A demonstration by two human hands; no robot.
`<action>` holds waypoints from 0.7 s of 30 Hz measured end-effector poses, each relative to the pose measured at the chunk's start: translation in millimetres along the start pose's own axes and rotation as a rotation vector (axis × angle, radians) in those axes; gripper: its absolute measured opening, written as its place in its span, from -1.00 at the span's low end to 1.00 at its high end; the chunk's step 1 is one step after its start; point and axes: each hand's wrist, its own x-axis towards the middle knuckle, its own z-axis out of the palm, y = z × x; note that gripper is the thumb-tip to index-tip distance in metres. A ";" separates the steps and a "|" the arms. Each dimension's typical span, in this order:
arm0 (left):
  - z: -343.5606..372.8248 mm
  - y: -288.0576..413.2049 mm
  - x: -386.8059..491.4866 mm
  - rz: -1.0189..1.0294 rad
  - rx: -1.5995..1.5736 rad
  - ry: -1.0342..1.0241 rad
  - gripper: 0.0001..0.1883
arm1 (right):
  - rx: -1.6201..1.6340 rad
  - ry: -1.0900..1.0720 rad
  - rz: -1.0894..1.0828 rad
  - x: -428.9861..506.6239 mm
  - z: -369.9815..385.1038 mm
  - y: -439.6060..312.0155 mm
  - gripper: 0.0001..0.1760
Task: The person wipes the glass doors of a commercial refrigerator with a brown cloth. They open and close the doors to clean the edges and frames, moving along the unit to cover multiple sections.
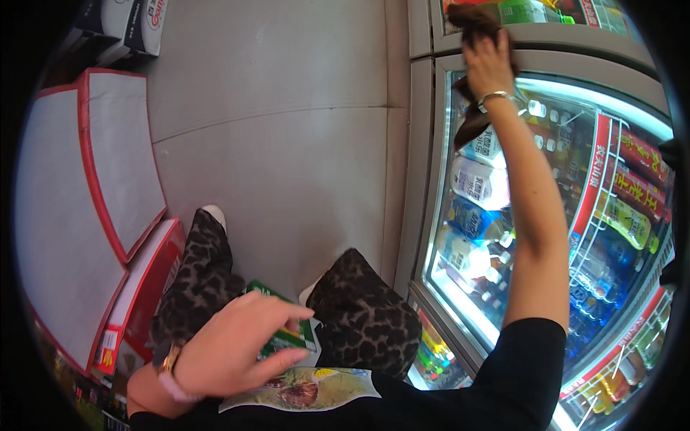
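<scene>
My right hand [488, 67] is pressed on a dark brown cloth [471, 126] at the upper frame of a glass-door drinks cooler [423, 178]. The cloth bunches above the fingers and hangs down past the wrist over the glass. Behind the door, bottles [477, 183] and red cans [639, 188] line the lit wire shelves. In front of my body, my left hand [250, 339] hovers with thumb and fingers apart, nothing between them. A green printed package [288, 336] shows below it, partly hidden by the hand.
White boxes with red edges [126, 156] are stacked along the left side. Dark-and-white cartons [121, 32] stand farther up. A tiled floor [280, 156] runs between the boxes and the cooler. Another cooler door [544, 35] adjoins at the top right.
</scene>
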 end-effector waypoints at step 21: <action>35.2 -6.9 -6.4 0.071 0.381 -0.062 -0.43 | 0.503 -0.252 0.039 -358.0 -18.1 -214.8 -0.52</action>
